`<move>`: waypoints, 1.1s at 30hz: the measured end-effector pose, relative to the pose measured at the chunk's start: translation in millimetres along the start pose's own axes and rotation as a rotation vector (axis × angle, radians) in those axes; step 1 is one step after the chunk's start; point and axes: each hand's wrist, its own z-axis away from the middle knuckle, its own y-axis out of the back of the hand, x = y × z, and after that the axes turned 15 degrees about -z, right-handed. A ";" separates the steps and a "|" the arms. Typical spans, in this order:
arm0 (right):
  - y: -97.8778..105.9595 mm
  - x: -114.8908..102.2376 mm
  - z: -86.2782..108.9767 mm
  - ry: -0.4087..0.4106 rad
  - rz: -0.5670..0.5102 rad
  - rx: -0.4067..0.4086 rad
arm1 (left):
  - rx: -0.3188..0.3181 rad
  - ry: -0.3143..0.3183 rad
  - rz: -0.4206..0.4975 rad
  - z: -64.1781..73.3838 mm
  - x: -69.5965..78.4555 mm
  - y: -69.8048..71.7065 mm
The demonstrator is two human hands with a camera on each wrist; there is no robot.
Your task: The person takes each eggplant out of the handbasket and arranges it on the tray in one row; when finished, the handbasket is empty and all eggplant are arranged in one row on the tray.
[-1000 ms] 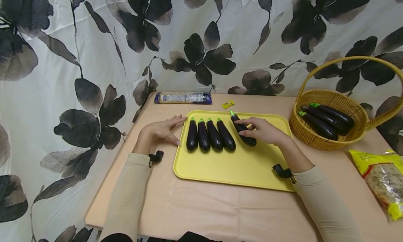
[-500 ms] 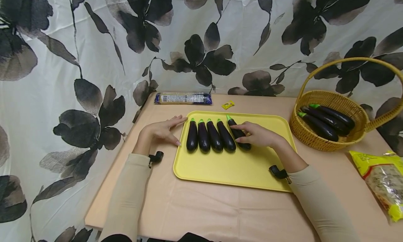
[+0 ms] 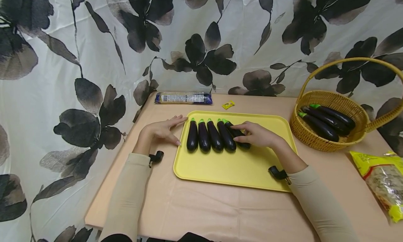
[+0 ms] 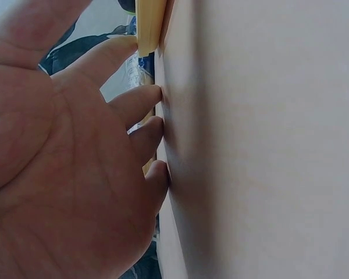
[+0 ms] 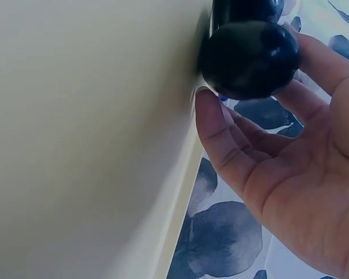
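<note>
Several dark purple eggplants point(image 3: 216, 136) lie in a row on the left half of a yellow tray point(image 3: 220, 168), green stem ends away from me. My right hand point(image 3: 259, 134) holds the rightmost eggplant point(image 3: 241, 133) between thumb and fingers; it lies slightly tilted, its stem end against its neighbour. In the right wrist view the rounded end of this eggplant point(image 5: 250, 61) sits between the digits, with the thumb low by the tray. My left hand point(image 3: 162, 130) rests at the tray's left edge, fingers spread and fairly straight. The left wrist view shows its fingertips on the tabletop and one finger touching the tray point(image 4: 148, 26).
A wicker basket point(image 3: 315, 138) with a tall handle and three eggplants point(image 3: 329, 119) stands right of the tray. A yellow bag point(image 3: 382, 182) lies at the right edge. Behind the tray are a long blue-ended packet point(image 3: 183, 98) and a small yellow wrapper point(image 3: 228, 104).
My right hand has brought the rightmost eggplant leftward, from apart to against the row, its stem end swinging left. My left hand has stayed in place.
</note>
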 end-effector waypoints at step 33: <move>81.5 -13.8 72.7 0.200 0.050 0.535 | 0.007 -0.001 0.031 -1.2 -1.5 -2.1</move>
